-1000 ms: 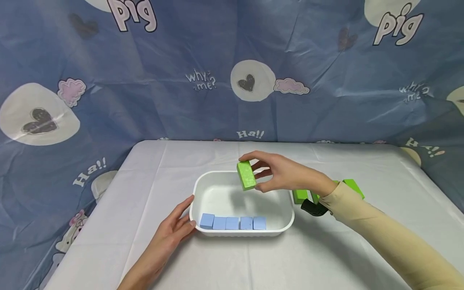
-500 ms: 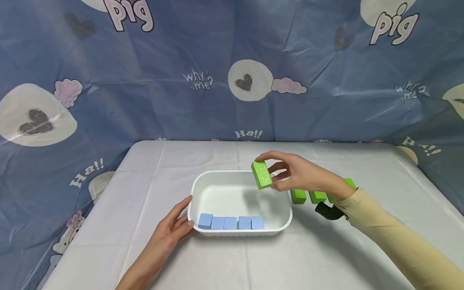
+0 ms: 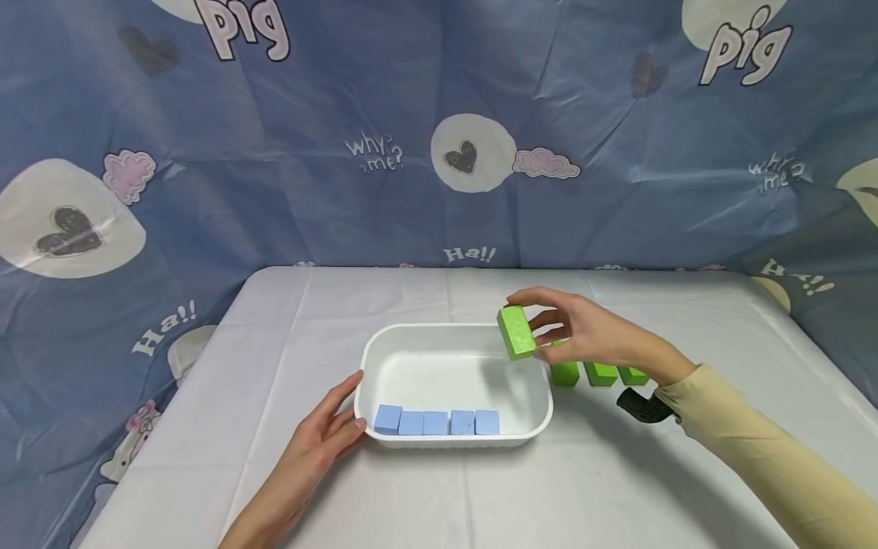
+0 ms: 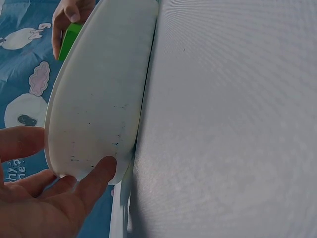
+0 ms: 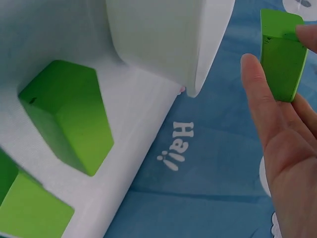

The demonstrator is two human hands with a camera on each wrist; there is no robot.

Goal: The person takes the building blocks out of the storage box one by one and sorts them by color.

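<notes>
since the earlier head frames the right hand [image 3: 590,332] has been carrying the green block [image 3: 516,332] toward the right of the frame: a second ago the block was hanging over the middle of the white tray [image 3: 453,335], and now it is sitting in the air over the tray's far right corner, close to the rim. the left hand [image 3: 322,438] and the row of five blue blocks [image 3: 436,422] are lying where they were.

the green block is standing just right of centre in the head view, tilted, with the right hand directly to its right and the left hand well apart at lower left, across the tray. in the right wrist view the block [image 5: 282,54] is showing at upper right, above the tray's outer wall.

the right hand is pinching the green block between thumb and fingertips, the other fingers loosely bent. the left hand is lying with fingers nearly straight against the tray's near left corner; in the left wrist view its fingertips [image 4: 99,171] are probably touching the wall, though the angle is poor.

three more green blocks [image 3: 600,374] are resting on the white tablecloth [image 3: 274,358] just right of the tray, partly behind the right hand.
</notes>
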